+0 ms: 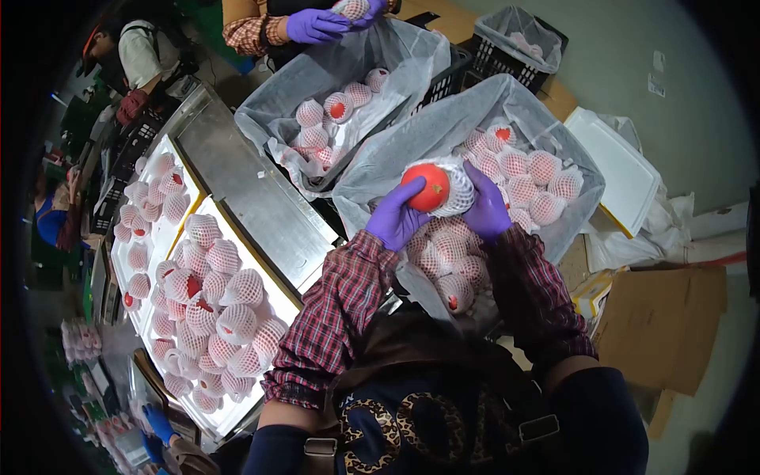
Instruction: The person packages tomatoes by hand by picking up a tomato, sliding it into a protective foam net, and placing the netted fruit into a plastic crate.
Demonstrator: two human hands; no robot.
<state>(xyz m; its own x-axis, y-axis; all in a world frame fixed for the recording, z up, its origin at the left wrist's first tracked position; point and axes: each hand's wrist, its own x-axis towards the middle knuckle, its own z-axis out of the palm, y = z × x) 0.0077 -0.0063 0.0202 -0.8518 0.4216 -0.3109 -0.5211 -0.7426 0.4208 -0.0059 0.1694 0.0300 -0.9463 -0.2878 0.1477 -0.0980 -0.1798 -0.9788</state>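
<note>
A smooth, round red fruit (428, 187) with a small brownish-green spot is half inside a white foam net sleeve (458, 188). My left hand (398, 215) in a purple glove is closed around the fruit's bare side. On the sleeve's other side, my right hand (488, 209), also gloved in purple, grips the netting; some of its fingers are hidden behind it. Both hands are above a crate lined with a translucent plastic bag (380, 170). Inside this crate lie many foam-netted fruits (545, 168), some showing red through the open ends.
Left of me, netted fruits (202, 321) are heaped on white trays beside a metal surface (245, 186). Ahead stands another lined crate (269, 119), with a co-worker's purple-gloved hand (315, 27) above it. A cardboard box (661, 324) and white foam lid (613, 162) are at right.
</note>
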